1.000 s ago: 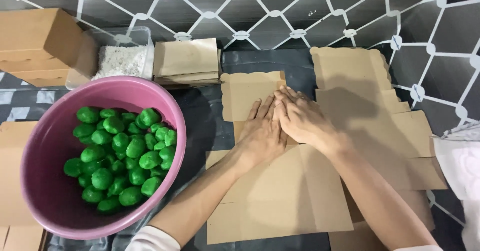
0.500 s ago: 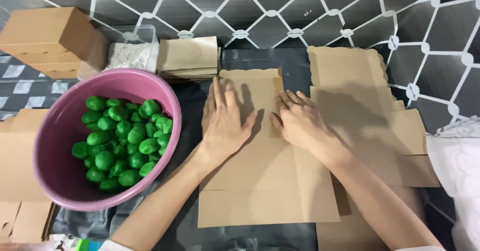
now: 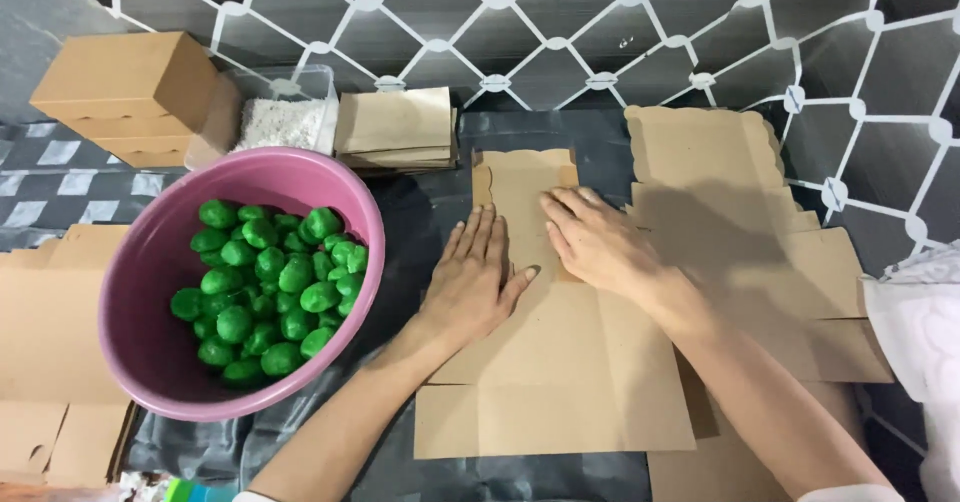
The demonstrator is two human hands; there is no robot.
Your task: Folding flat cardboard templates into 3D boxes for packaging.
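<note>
A flat, unfolded brown cardboard box blank (image 3: pixel 560 382) lies in front of me on the dark table cover. My left hand (image 3: pixel 470 277) presses flat on its left side, fingers together and pointing away from me. My right hand (image 3: pixel 600 242) lies flat on the blank's narrow upper flap (image 3: pixel 520 177), fingers spread slightly toward the left. Neither hand grips anything. To the left stands a pink basin (image 3: pixel 150 332) holding several green egg-shaped pieces (image 3: pixel 270 282).
A stack of more flat cardboard blanks (image 3: pixel 740 222) lies to the right. Folded brown boxes (image 3: pixel 125 92) stand at the back left beside a clear tub of white granules (image 3: pixel 280 122) and a pile of folded cardboard (image 3: pixel 395 127). More cardboard (image 3: pixel 50 362) lies at the left edge.
Both hands have slid apart and down across the blank, the left moving to the left side. The blank has shifted slightly toward me.
</note>
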